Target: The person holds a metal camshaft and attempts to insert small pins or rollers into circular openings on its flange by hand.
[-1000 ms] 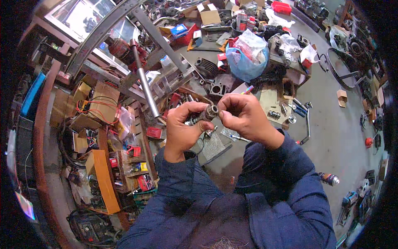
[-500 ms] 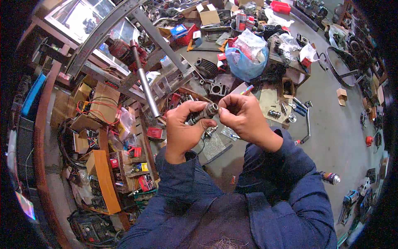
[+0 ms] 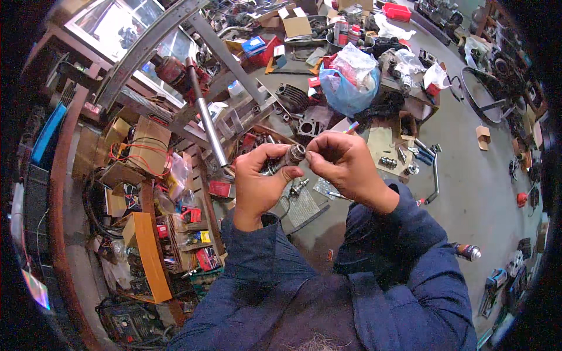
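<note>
My left hand is wrapped round a short, stepped metal shaft, thumb and forefinger on opposite sides, its ringed end tilted up to the right. Right beside that end, my right hand has thumb and forefinger pinched together; whatever is between them is hidden or too small to name. Below the hands, a small metal part lies on a grey textured mat. A pen shows just under my right hand.
A steel press frame with a long bar stands at the left. Beyond my hands are a blue plastic bag and a square metal engine part. Cardboard with metal parts, pliers and a spray can are at the right.
Both hands have shifted slightly left, the shaft with them. The right fingertips have tilted a little at the shaft's end, still pinched. More of the small part on the mat shows.
</note>
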